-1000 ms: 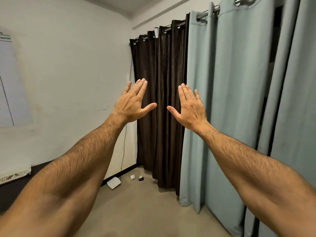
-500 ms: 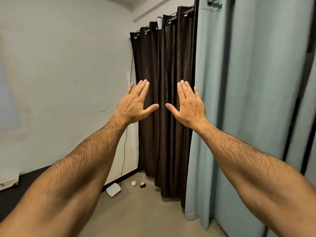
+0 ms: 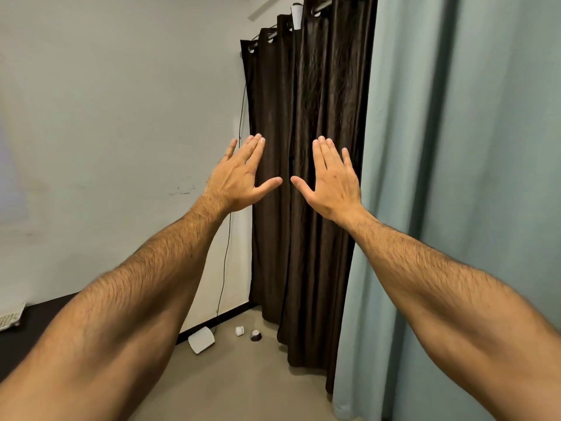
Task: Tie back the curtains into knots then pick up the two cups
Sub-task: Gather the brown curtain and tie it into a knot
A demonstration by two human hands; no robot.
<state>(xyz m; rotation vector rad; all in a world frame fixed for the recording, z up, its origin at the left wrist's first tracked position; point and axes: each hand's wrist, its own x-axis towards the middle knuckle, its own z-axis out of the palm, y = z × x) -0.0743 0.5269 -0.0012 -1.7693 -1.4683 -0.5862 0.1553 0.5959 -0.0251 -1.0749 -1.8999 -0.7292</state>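
A dark brown curtain (image 3: 306,101) hangs full length from a rod in the room's corner. To its right hangs a pale blue curtain (image 3: 455,147), very near me. My left hand (image 3: 239,177) and my right hand (image 3: 332,179) are held up flat in front of the brown curtain, backs toward me, thumbs almost meeting, holding nothing and apart from the fabric. Far below on the floor lie a small white cup (image 3: 239,330) on its side and a dark cup (image 3: 256,335) beside it, close to the brown curtain's hem.
A white wall (image 3: 121,117) runs along the left with a thin black cable (image 3: 226,268) hanging down it. A white box-like device (image 3: 201,343) leans at the skirting. A dark surface (image 3: 36,317) with a white tray (image 3: 10,319) sits at the lower left.
The view has moved closer to the brown curtain and turned left, so the blue curtain fills more of the right side. Both hands stay raised and flat, thumbs slightly nearer each other.
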